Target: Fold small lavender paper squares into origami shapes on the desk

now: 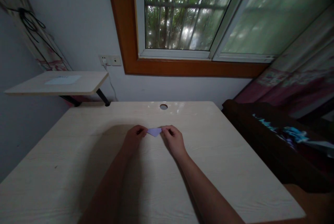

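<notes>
A small folded piece of lilac paper [154, 132], triangular with its point toward me, lies on the pale wooden desk [78, 154] near the middle. My left hand [134, 137] pinches its left corner with curled fingers. My right hand [173, 138] pinches its right corner the same way. Both forearms stretch across the desk from the near edge.
A round cable hole [163, 106] sits at the desk's far edge. A raised side shelf [60, 83] with a sheet on it stands at the left. A dark wooden piece of furniture [273, 144] borders the right side. Wall sockets [109, 60] and a window are behind.
</notes>
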The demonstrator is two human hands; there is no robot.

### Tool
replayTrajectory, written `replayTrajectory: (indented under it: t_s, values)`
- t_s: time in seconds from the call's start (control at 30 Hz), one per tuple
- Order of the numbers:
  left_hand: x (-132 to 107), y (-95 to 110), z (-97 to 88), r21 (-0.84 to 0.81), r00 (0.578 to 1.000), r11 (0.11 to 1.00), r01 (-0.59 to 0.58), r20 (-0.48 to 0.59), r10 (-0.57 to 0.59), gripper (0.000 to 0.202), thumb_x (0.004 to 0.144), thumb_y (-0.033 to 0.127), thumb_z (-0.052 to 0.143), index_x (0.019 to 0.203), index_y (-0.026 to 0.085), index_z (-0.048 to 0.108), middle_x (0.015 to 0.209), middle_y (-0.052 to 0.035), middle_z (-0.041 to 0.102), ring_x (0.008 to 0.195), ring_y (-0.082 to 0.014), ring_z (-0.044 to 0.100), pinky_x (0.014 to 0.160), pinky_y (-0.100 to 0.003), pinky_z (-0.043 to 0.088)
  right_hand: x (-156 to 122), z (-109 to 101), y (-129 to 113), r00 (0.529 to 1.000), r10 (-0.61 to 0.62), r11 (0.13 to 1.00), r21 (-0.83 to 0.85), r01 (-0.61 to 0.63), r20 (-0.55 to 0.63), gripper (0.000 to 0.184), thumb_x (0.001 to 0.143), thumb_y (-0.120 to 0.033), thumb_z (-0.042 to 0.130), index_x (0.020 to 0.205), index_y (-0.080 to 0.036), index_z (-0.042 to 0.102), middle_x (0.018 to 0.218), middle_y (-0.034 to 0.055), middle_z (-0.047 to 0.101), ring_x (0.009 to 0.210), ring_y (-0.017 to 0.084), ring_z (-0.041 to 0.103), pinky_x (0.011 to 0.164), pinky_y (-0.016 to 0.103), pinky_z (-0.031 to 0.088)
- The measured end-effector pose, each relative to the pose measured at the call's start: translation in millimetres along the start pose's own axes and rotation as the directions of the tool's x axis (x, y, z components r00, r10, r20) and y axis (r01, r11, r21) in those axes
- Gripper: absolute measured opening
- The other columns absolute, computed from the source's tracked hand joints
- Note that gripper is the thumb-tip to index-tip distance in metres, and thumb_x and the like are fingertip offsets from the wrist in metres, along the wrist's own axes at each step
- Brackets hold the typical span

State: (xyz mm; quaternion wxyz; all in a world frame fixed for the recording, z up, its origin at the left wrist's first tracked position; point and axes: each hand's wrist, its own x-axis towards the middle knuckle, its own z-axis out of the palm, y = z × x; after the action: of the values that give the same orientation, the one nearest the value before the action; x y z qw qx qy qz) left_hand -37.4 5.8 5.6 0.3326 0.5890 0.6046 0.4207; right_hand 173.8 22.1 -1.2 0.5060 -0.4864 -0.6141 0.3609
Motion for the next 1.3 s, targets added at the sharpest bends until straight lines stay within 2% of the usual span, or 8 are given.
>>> replayTrajectory:
  t_s: [0.27,0.63,0.83,1.0,1.13,1.3]
  values:
    - [4.5,2.8,-6.8,-0.099,0.992,0.992,0.083,0.101,-0.073,0.028,0.079,0.043,0.06,0.08,0.017,0.07,0.071,-0.0022,0.067,0.071,-0.018,0.061,0.069,-0.028,0.046,-0.3,-0.8,1.9,1.0,0.015,1.0,0.027,-0.015,0.011,0.027,0.087,-0.043,0.06,0.087,-0.019,0.074,0.084,0.0051,0.07,0.077,0.019,0.06,0.072,0.029,0.045]
    - [3.4,-1.6,-13.2,-0.195,0.994,0.979,0.056,0.102,-0.036,0.026,0.081,0.042,0.062,0.078,0.016,0.068,0.073,-0.0017,0.065,0.072,-0.0163,0.058,0.07,-0.027,0.045,0.7,-1.4,5.3,0.998,0.046,0.995,0.083,-0.049,0.034,0.026,0.085,-0.042,0.062,0.084,-0.019,0.074,0.077,0.0034,0.068,0.074,0.019,0.06,0.072,0.029,0.046]
    - [3.4,-0.2,-11.5,-0.286,0.994,0.955,0.075,0.103,-0.047,0.03,0.082,0.044,0.061,0.082,0.015,0.068,0.074,-0.0023,0.065,0.072,-0.0159,0.059,0.071,-0.027,0.046,1.2,-0.9,3.0,0.997,0.055,0.991,0.118,-0.061,0.053,0.025,0.085,-0.042,0.063,0.085,-0.019,0.074,0.083,0.0045,0.071,0.077,0.019,0.062,0.075,0.03,0.046]
    - [0.9,10.6,-9.2,-0.193,0.988,0.98,0.052,0.155,-0.022,0.028,0.079,0.043,0.063,0.077,0.016,0.067,0.066,0.0001,0.062,0.063,-0.014,0.055,0.063,-0.025,0.043,0.5,-0.5,2.4,0.996,0.058,0.992,0.11,-0.065,0.064,0.025,0.083,-0.043,0.064,0.085,-0.019,0.074,0.08,0.0039,0.071,0.074,0.019,0.061,0.072,0.029,0.046]
    - [0.0,13.3,-3.1,-0.09,0.99,0.995,0.03,0.142,-0.017,0.028,0.078,0.044,0.064,0.077,0.016,0.068,0.059,0.001,0.059,0.058,-0.0135,0.052,0.058,-0.024,0.04,1.1,0.1,4.9,0.996,0.045,0.993,0.109,-0.053,0.076,0.024,0.083,-0.042,0.065,0.084,-0.019,0.073,0.08,0.0033,0.07,0.074,0.018,0.06,0.071,0.029,0.046]
    - [-0.8,11.1,5.9,-0.091,0.992,0.995,-0.043,0.111,0.053,0.028,0.08,0.044,0.064,0.076,0.017,0.068,0.055,0.003,0.055,0.054,-0.0121,0.05,0.055,-0.023,0.038,1.1,0.4,2.9,0.997,-0.014,0.995,0.096,0.006,0.082,0.021,0.084,-0.039,0.064,0.087,-0.02,0.073,0.083,0.0039,0.07,0.073,0.017,0.059,0.069,0.029,0.046]
